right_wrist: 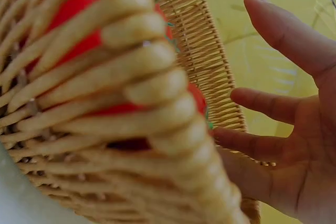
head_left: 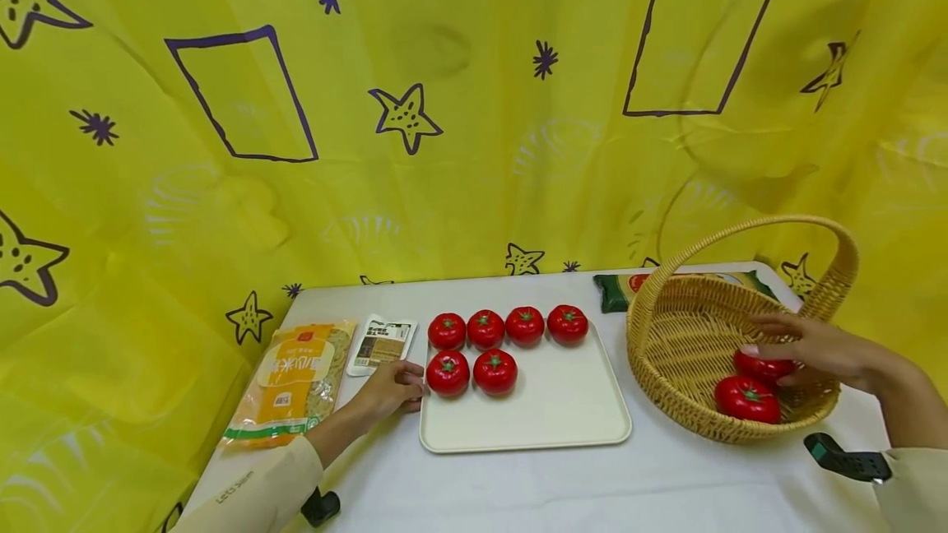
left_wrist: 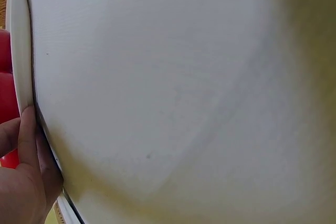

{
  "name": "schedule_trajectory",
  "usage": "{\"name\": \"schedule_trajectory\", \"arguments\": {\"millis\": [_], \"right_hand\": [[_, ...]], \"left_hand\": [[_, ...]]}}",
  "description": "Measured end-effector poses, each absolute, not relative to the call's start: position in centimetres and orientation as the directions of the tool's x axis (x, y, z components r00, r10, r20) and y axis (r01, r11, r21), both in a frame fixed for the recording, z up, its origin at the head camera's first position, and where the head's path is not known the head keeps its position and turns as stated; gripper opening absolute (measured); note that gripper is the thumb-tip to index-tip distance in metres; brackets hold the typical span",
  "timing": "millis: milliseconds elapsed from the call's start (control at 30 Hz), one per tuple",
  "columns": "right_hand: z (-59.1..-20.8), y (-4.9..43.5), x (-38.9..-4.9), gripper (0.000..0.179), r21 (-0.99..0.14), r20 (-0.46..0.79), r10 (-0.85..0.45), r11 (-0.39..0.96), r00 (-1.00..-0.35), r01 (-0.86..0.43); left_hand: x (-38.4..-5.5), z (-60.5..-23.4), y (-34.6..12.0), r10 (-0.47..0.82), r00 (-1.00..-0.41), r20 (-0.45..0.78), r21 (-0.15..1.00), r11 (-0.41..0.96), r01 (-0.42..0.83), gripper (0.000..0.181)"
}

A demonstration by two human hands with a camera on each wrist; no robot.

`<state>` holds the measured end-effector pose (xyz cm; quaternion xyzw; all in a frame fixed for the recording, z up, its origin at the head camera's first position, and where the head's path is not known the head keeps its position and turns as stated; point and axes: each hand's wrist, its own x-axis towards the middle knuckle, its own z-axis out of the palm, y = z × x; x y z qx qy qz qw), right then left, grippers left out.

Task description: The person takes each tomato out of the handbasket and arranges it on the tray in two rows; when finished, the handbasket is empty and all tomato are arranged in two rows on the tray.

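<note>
At the left edge of the cream tray (head_left: 563,418), my left hand (head_left: 388,389) pinches the rim; in the left wrist view its fingertips (left_wrist: 27,116) meet that edge. Several red tomatoes (head_left: 494,372) with green stems lie on the tray in two rows. My right hand (head_left: 822,349) is inside the wicker basket (head_left: 666,377), over a tomato (head_left: 759,366) that it partly hides. Another tomato (head_left: 748,400) lies in front of that one. The right wrist view shows the fingers spread and straight beside the tomatoes, behind the woven rim (right_wrist: 173,93).
A tall handle (head_left: 770,223) arches over the basket. Behind it lies a green packet (head_left: 613,293). Left of the tray are a flat white packet (head_left: 381,344) and an orange-and-clear food bag (head_left: 296,381). A yellow patterned curtain (head_left: 474,204) hangs behind the white table (head_left: 518,492).
</note>
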<state>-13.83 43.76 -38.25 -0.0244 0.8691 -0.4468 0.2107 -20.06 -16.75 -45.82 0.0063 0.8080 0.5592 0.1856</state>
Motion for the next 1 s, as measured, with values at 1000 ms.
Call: {"name": "schedule_trajectory", "arguments": {"millis": [1000], "right_hand": [[-36.9,43.1,-18.3,0.080,-0.665,-0.437,-0.198,0.728,-0.877,0.167]], "left_hand": [[-20.2,-45.8,-17.0,0.244,-0.923,-0.298,0.912,0.357,-0.200,0.035]]}}
